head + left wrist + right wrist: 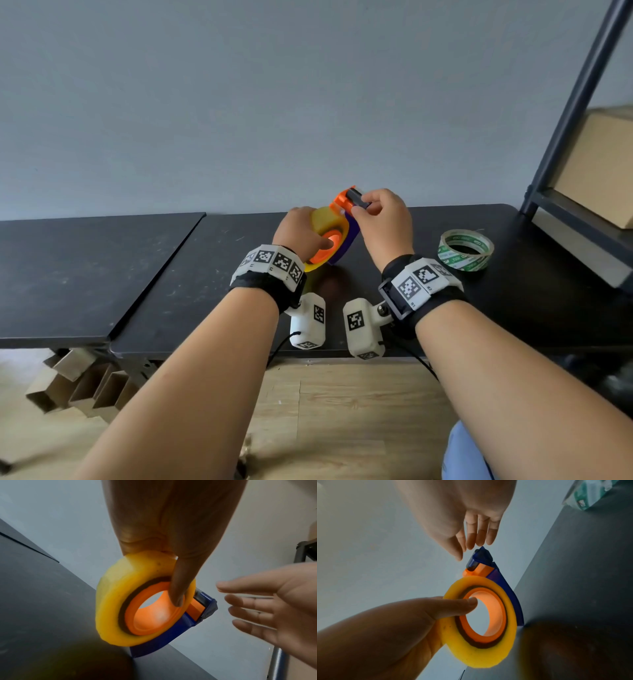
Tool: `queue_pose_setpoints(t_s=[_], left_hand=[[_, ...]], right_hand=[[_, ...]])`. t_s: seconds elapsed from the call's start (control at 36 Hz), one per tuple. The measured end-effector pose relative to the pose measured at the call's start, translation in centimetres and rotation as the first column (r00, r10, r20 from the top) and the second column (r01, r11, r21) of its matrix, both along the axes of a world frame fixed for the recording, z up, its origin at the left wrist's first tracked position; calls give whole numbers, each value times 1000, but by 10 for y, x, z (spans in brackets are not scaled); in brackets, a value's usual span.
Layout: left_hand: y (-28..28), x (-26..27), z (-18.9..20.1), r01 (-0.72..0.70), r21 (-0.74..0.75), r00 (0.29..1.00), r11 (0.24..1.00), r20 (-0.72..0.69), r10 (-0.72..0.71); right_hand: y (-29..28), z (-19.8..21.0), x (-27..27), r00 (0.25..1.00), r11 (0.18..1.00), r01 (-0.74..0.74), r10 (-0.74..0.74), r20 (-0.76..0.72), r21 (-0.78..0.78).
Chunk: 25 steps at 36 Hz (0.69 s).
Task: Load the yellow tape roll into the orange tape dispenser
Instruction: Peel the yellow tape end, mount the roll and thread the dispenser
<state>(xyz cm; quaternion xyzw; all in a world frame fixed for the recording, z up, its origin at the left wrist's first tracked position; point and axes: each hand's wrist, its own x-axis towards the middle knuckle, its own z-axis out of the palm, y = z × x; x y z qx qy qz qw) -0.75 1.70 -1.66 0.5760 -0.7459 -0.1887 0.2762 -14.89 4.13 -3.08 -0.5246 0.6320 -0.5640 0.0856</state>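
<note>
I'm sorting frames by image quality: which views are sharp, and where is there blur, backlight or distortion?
Head view: evenly lit and mostly sharp, wide-angle bend on the shelf post. Left wrist view: the right hand is smeared with ghosted finger edges; the left hand is dark against the bright wall. Right wrist view: soft overall, the yellow tape roll glows translucent, and a dark patch falls on the table.

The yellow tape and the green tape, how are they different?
The yellow tape roll stands on edge, seated on the orange tape dispenser, gripped by the left hand; the green tape roll lies flat on the table, untouched. The yellow roll is plain; the green roll is see-through with green print. Both are ring-shaped rolls.
</note>
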Motion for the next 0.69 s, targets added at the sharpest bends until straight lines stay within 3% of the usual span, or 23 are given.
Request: queue_pose_setpoints(t_s=[0.17, 0.31, 0.69], left_hand=[[1, -1, -1, 42, -37, 998, 998, 55, -40], [2, -4, -2, 70, -50, 994, 996, 91, -65], [10, -10, -9, -14, -126, 982, 992, 183, 38]], right_hand=[[-5, 8, 3, 978, 999, -29, 34, -204, 29], [-10, 13, 7, 956, 996, 4, 23, -291, 94], [-9, 10, 8, 943, 995, 58, -29, -331, 75]])
